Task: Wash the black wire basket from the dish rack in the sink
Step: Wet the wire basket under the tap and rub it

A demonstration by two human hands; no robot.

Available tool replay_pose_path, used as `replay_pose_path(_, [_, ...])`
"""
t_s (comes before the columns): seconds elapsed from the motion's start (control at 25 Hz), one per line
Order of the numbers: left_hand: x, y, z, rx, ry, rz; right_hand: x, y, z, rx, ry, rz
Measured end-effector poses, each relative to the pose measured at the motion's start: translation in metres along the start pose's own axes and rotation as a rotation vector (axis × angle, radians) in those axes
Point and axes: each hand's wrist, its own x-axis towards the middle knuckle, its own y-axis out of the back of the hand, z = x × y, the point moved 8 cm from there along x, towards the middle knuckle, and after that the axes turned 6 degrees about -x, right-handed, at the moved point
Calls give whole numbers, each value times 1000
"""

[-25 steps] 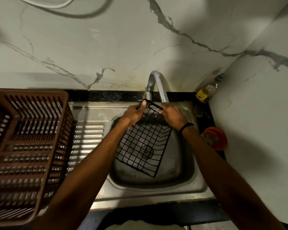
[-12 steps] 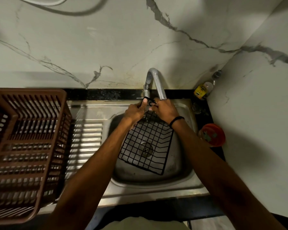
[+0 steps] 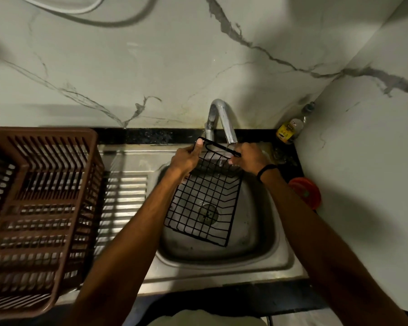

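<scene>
Rinsing black wire basket under tap; left hand and right hand clamp its top rim. Best to tilt slowly, keeping it over the sink.

The yellow label on the corner bottle bears print too small to read.

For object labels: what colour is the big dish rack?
The dish rack is brown; head view.

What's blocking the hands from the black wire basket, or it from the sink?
Nothing visible. The left hand and right hand already grip the black wire basket by its top edge, and it hangs tilted over the steel sink bowl, under the chrome tap.
</scene>
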Motion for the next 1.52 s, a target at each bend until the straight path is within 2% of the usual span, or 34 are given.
replay_pose_path(0.2, [-8, -15, 10, -7, -19, -25, -1, -3, -27, 132, 26, 72])
replay_pose_path(0.36, [-6, 6, 2, 10, -33, 9, -1, -6, -9, 50, 19, -33])
replay_pose_path(0.52, [-14, -13, 16, 27, -75, -31, 0, -7, -35, 140, 72, 43])
replay_pose_path(0.64, [-9, 3, 11, -16, -79, 12, 3, -5, -17, 46, 92, 34])
replay_pose_path(0.72, [-8, 7, 12, -3, -87, 19, 3, -11, -7, 50, 43, 8])
replay_pose_path(0.88, [-10, 1, 18, -30, -92, 20, 6, -7, -12, 165, -47, 110])
replay_pose_path(1.04, [-6, 19, 10, -56, -109, 53, 0, -12, -1, 197, -64, 48])
replay_pose_path(1.12, [-9, 16, 12, -76, -113, 81, -2, -25, 4, 291, -154, 82])
replay_pose_path(1.2, [-11, 15, 9, -101, -119, 132, 7, -55, 23, 579, -290, 112])
replay_pose_path(1.28, [-15, 17, 2, -126, -111, 183, 17, -85, 39, 748, -332, 139])
replay_pose_path(1.4, [-22, 14, -6, -153, -133, 218, 5, -82, 27, 843, -349, 111])
replay_pose_path(1.52, [-27, 13, -19, -182, -85, 218, -8, -64, 6, 766, -334, 89])
